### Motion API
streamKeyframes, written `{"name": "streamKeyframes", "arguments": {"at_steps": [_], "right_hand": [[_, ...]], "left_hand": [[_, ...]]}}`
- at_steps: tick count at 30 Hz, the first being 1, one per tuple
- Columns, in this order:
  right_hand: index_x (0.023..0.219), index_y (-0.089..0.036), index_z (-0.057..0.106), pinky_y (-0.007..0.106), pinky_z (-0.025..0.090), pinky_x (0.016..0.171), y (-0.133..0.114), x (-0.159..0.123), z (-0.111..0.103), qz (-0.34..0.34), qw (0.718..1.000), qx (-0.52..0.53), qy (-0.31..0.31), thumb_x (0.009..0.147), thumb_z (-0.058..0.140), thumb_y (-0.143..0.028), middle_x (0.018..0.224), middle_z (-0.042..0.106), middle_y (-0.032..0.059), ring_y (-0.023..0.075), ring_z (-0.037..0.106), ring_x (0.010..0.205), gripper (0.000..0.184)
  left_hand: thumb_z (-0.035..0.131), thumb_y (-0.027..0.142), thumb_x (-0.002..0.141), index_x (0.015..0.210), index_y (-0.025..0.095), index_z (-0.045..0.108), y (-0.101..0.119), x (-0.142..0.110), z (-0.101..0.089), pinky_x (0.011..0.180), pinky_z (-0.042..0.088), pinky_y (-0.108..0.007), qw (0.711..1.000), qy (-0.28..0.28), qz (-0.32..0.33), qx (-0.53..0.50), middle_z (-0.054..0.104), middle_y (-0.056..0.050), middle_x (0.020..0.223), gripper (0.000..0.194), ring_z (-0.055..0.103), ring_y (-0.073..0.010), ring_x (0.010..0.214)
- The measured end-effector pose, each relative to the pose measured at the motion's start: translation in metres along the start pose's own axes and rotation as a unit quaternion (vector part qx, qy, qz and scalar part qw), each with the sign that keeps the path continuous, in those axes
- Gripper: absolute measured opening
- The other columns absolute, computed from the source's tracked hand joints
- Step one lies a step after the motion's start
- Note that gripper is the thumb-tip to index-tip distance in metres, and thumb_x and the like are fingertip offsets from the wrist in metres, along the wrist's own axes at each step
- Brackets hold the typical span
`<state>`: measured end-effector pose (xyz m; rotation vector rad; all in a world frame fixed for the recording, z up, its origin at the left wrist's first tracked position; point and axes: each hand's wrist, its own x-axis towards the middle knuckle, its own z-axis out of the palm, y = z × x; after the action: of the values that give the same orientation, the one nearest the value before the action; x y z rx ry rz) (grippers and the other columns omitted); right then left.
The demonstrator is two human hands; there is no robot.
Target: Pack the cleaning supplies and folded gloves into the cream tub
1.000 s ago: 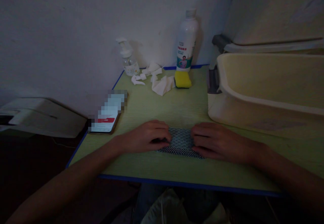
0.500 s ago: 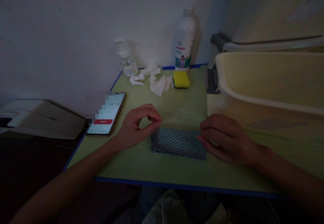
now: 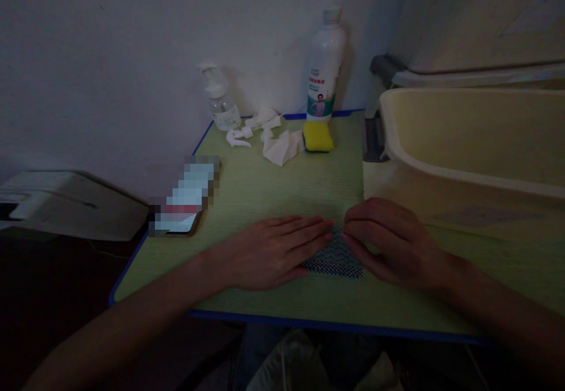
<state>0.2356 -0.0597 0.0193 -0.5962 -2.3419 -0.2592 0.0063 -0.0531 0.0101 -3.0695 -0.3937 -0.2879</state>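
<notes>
A flat, folded-looking patterned cloth (image 3: 338,249), blue-grey with a black-and-white checked border, lies near the front of the table. My left hand (image 3: 278,249) is stretched out flat over its left part, fingers together and palm down, hiding that end. At the cloth's right end, my right hand (image 3: 392,241) is closed in a pinch, thumb against the fingers. What sits between those fingertips, if anything, I cannot make out.
Along the wall stand a pump bottle (image 3: 223,105) and a white bottle (image 3: 324,67). Before them lie a white spray trigger (image 3: 238,138), crumpled tissues (image 3: 282,146) and a yellow sponge (image 3: 318,136). A phone (image 3: 188,196) is at left, a cream tub (image 3: 397,149) at right.
My left hand has opened from a pinch and moved right and down, laying its flat fingers over the cloth. My right hand stays pinched in nearly the same place.
</notes>
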Motion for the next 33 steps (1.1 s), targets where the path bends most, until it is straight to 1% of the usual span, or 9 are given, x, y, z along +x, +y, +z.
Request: {"name": "streamKeyframes", "arguments": {"at_steps": [5, 11, 15, 18, 21, 24, 26, 29, 33], "right_hand": [[0.085, -0.016, 0.052, 0.026, 0.047, 0.061, -0.001, 0.000, 0.002, -0.010, 1.000, 0.002, -0.011, 0.087, 0.046, -0.011, 0.077, 0.062, 0.0065, 0.0143, 0.053, 0.069, 0.008], [0.082, -0.014, 0.055, 0.027, 0.050, 0.060, -0.001, -0.001, 0.003, -0.002, 1.000, 0.005, -0.018, 0.087, 0.044, -0.012, 0.077, 0.063, 0.0076, 0.0149, 0.055, 0.068, 0.013], [0.084, -0.014, 0.057, 0.028, 0.054, 0.064, -0.006, 0.001, 0.006, 0.020, 0.998, 0.044, -0.036, 0.089, 0.041, -0.012, 0.080, 0.064, 0.0083, 0.0153, 0.059, 0.073, 0.017], [0.099, -0.013, 0.057, 0.030, 0.056, 0.075, -0.014, 0.004, 0.009, 0.057, 0.992, 0.089, -0.071, 0.091, 0.038, -0.014, 0.097, 0.066, 0.0114, 0.0164, 0.062, 0.091, 0.021], [0.121, -0.007, 0.048, 0.035, 0.053, 0.089, -0.023, 0.007, 0.014, 0.082, 0.983, 0.097, -0.136, 0.095, 0.035, -0.020, 0.123, 0.058, 0.0173, 0.0197, 0.055, 0.114, 0.032], [0.135, -0.002, 0.035, 0.041, 0.044, 0.100, -0.028, 0.006, 0.019, 0.067, 0.972, 0.087, -0.209, 0.096, 0.037, -0.028, 0.138, 0.044, 0.0218, 0.0242, 0.042, 0.128, 0.047], [0.138, -0.001, 0.030, 0.043, 0.038, 0.105, -0.029, 0.003, 0.022, 0.056, 0.963, 0.086, -0.247, 0.095, 0.040, -0.033, 0.142, 0.038, 0.0225, 0.0253, 0.035, 0.133, 0.055], [0.140, -0.002, 0.027, 0.043, 0.032, 0.109, -0.028, -0.002, 0.025, 0.046, 0.953, 0.085, -0.287, 0.092, 0.046, -0.038, 0.145, 0.033, 0.0214, 0.0248, 0.027, 0.136, 0.063], [0.141, -0.002, 0.026, 0.044, 0.029, 0.110, -0.027, -0.006, 0.027, 0.039, 0.950, 0.080, -0.300, 0.085, 0.055, -0.046, 0.146, 0.030, 0.0214, 0.0268, 0.024, 0.137, 0.078]], "left_hand": [[0.039, 0.028, 0.094, 0.137, 0.017, 0.036, 0.001, -0.002, 0.003, 0.107, 0.036, -0.039, 0.999, -0.039, -0.012, -0.011, 0.037, -0.012, 0.146, 0.044, 0.036, -0.0240, 0.134], [0.040, 0.028, 0.094, 0.140, 0.019, 0.031, 0.003, -0.002, 0.005, 0.109, 0.031, -0.040, 0.997, -0.063, -0.026, -0.034, 0.029, -0.012, 0.150, 0.048, 0.029, -0.0242, 0.137], [0.040, 0.029, 0.093, 0.139, 0.016, 0.031, 0.002, -0.001, 0.007, 0.111, 0.028, -0.039, 0.996, -0.073, -0.023, -0.042, 0.032, -0.012, 0.148, 0.048, 0.027, -0.0230, 0.138], [0.042, 0.030, 0.092, 0.133, 0.016, 0.040, 0.002, -0.001, 0.008, 0.110, 0.029, -0.039, 0.996, -0.070, -0.022, -0.043, 0.041, -0.012, 0.143, 0.043, 0.035, -0.0232, 0.134], [0.043, 0.029, 0.092, 0.115, 0.017, 0.055, 0.002, -0.001, 0.008, 0.108, 0.031, -0.037, 0.998, -0.047, -0.023, -0.046, 0.054, -0.010, 0.130, 0.029, 0.045, -0.0227, 0.125], [0.041, 0.029, 0.093, 0.106, 0.018, 0.060, 0.003, 0.000, 0.009, 0.107, 0.032, -0.036, 0.998, -0.021, -0.031, -0.060, 0.062, -0.008, 0.119, 0.025, 0.052, -0.0215, 0.119], [0.042, 0.029, 0.093, 0.106, 0.017, 0.060, 0.004, 0.000, 0.009, 0.106, 0.033, -0.036, 0.997, -0.018, -0.034, -0.063, 0.064, -0.007, 0.116, 0.025, 0.053, -0.0212, 0.117], [0.045, 0.030, 0.092, 0.102, 0.017, 0.062, 0.004, -0.001, 0.010, 0.103, 0.035, -0.036, 0.997, -0.037, -0.036, -0.057, 0.066, -0.007, 0.111, 0.023, 0.056, -0.0220, 0.112], [0.045, 0.032, 0.091, 0.102, 0.018, 0.061, 0.004, -0.002, 0.011, 0.103, 0.035, -0.037, 0.995, -0.073, -0.041, -0.055, 0.066, -0.007, 0.112, 0.024, 0.056, -0.0225, 0.112]]}}
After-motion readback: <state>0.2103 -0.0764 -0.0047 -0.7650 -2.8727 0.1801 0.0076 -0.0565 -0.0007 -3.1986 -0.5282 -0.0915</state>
